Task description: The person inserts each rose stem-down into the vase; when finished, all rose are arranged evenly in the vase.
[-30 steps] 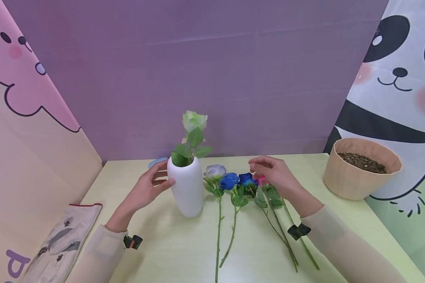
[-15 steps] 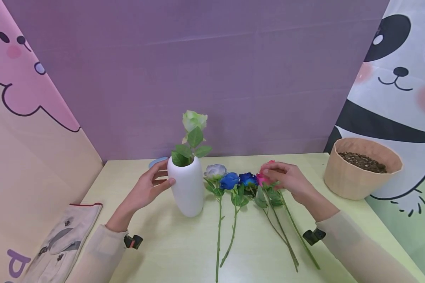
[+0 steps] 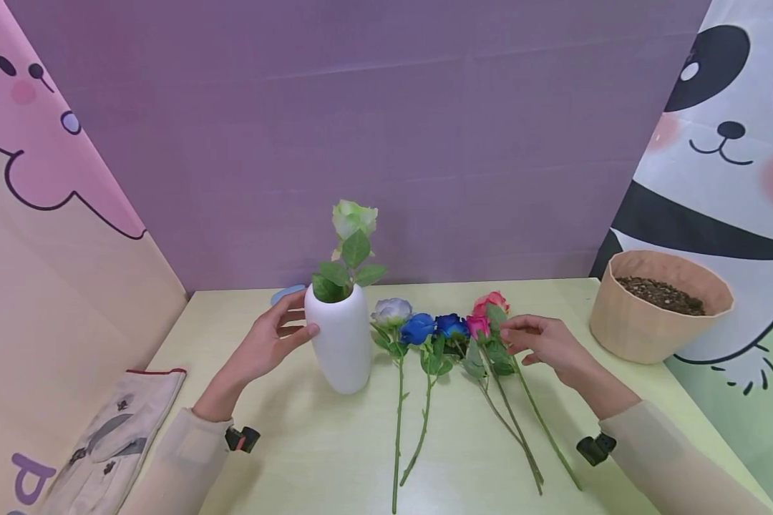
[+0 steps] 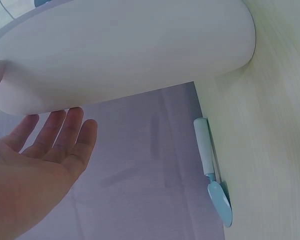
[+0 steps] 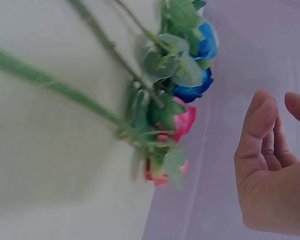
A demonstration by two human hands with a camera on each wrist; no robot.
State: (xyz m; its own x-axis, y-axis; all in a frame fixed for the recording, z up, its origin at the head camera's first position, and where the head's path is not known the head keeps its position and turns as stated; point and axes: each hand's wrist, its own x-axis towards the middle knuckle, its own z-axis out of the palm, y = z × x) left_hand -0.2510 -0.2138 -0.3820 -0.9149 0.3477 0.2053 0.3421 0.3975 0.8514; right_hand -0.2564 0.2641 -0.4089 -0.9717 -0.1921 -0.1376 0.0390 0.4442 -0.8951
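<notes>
Hands (image 3: 547,343) beside roses (image 3: 483,322) — stems toward person

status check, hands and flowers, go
Left hand open, steadying white vase. Right hand open beside pink roses, holding nothing. Five stems flat on table. Nothing in the way.

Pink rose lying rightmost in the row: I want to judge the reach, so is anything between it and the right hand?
Nothing visible. The right hand hovers open just right of the pink artificial rose, its fingertips close to the leaves. The other flowers lie on the rose's far side, toward the white ceramic vase.
</notes>
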